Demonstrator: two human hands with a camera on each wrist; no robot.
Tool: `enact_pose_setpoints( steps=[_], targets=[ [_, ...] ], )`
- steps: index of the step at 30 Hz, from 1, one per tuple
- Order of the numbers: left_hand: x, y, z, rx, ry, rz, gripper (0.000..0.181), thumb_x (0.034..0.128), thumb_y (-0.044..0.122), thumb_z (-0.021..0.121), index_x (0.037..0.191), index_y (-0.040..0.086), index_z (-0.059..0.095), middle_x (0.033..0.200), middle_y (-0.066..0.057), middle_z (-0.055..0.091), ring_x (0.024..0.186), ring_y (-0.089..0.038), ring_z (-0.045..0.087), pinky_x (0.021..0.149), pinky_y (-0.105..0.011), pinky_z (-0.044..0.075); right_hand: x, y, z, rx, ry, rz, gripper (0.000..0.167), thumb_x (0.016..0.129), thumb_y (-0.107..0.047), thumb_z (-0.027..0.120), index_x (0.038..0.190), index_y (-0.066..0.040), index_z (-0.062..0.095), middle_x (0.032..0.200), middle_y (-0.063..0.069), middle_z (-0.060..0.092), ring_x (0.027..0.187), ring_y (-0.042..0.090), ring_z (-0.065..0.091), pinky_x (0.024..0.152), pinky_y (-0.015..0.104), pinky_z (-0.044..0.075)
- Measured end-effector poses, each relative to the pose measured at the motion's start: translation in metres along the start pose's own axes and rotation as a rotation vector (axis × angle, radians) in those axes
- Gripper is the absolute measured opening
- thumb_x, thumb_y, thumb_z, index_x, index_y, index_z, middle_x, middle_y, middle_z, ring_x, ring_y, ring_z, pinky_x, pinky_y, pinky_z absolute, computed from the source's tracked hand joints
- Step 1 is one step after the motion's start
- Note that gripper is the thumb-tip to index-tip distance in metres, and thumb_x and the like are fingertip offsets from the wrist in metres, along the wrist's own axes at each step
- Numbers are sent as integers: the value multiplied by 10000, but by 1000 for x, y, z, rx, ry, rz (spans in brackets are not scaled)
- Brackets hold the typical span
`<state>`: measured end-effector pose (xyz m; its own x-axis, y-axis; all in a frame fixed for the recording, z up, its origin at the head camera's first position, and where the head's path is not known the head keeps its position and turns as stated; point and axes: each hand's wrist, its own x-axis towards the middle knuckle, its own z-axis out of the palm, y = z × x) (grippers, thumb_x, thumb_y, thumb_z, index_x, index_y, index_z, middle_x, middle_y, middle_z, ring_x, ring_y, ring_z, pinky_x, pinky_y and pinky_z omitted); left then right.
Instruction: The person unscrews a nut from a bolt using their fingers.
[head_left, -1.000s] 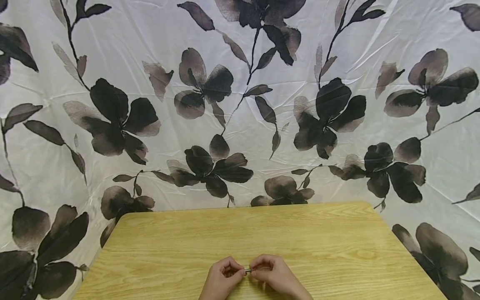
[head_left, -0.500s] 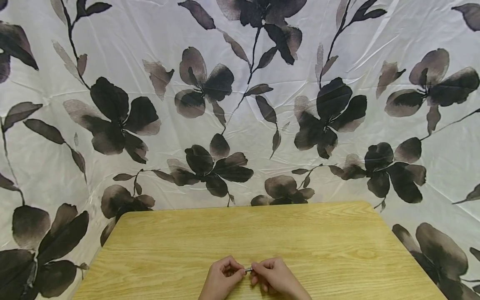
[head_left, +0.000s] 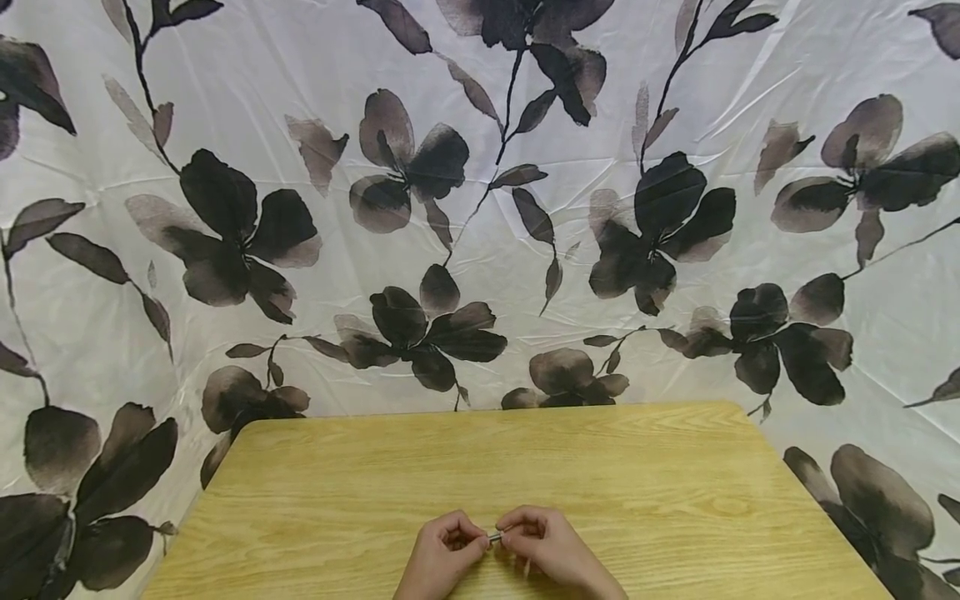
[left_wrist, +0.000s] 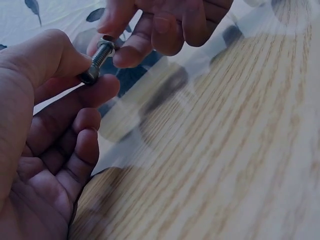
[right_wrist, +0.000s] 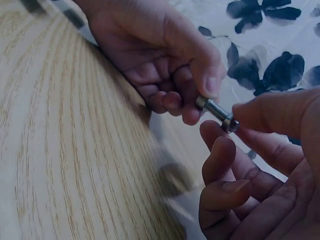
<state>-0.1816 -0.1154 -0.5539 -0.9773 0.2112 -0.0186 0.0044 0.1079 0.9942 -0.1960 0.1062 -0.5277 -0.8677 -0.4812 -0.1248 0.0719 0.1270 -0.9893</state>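
My left hand (head_left: pixel 444 554) pinches the head of a small metal bolt (left_wrist: pixel 101 56) between thumb and forefinger, its other fingers curled loosely below. A nut (right_wrist: pixel 229 124) sits on the threads near the bolt's far end. My right hand (head_left: pixel 551 546) has its thumb and forefinger at that nut, one on each side. In the right wrist view the bolt's threaded shank shows between the two hands, tilted. Both hands are held close together over the near part of the table.
A wood-grain table (head_left: pixel 480 467) with rounded far corners lies under the hands. Behind and beside it hangs a white cloth (head_left: pixel 540 275) printed with dark flowers.
My right thumb and fingers have shifted at the nut, thumb first pushed forward, then drawn back. The left hand keeps its pinch on the bolt, nearly still.
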Motion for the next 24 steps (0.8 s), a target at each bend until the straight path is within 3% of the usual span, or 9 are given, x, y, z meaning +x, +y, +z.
enact_pose_setpoints(
  steps=[6,10,14,18,24],
  targets=[
    [-1,0,1,9,-9,-2,153,913,168,785,932,25,732,940,-108,752,785,-140,693,703,-239,542,-1,-2,-2,-9,-22,-13,350,1023,-261,653,1206,35,699,1053,138,757,633,99,612,529,219,452],
    [-2,2,1,23,-10,7,148,911,163,785,926,25,735,930,-107,753,781,-137,691,704,-239,542,-1,-4,-3,-7,11,-24,386,1027,-288,645,1235,35,687,1090,123,745,656,97,606,535,220,459],
    [-2,2,1,23,-8,14,144,909,149,786,910,18,726,939,-105,756,786,-131,691,704,-233,540,-1,0,-2,30,49,47,383,1029,-335,642,1152,14,736,951,62,771,564,64,555,477,202,417],
    [-2,1,0,17,-12,12,151,908,149,788,903,16,717,957,-100,759,803,-129,698,717,-227,542,-1,5,0,62,28,119,401,1040,-369,615,1047,-3,778,790,11,757,469,33,464,408,178,323],
    [-1,1,0,5,-28,-4,180,913,175,791,921,13,715,965,-116,754,813,-153,705,722,-235,546,-2,5,0,9,9,61,334,1035,-316,632,1043,-18,784,822,46,767,538,54,505,490,200,405]
  ],
)
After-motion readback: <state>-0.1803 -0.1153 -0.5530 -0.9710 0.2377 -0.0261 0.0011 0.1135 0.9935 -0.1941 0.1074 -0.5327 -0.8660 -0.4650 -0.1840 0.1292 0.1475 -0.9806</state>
